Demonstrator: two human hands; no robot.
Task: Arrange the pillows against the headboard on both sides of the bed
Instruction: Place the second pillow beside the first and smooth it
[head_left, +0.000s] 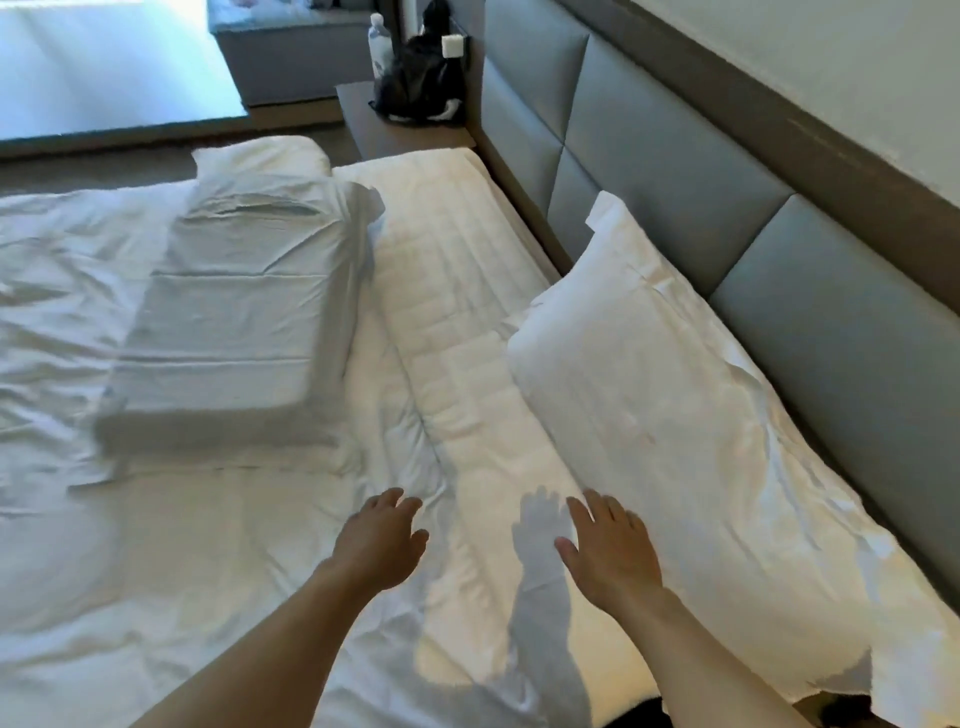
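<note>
Grey headboard (675, 171) backs one pillow (649, 374); both hands (376, 540) (610, 556) hover spread, empty. Grabbing the upper-left pillow (234, 312) one-handed could drag the sheet.

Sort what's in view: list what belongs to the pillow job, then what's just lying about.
Job: pillow by the headboard; flat pillow out on the bed; headboard; left hand; right hand, both empty.
Lying about: black bag; water bottle; nightstand.
</note>
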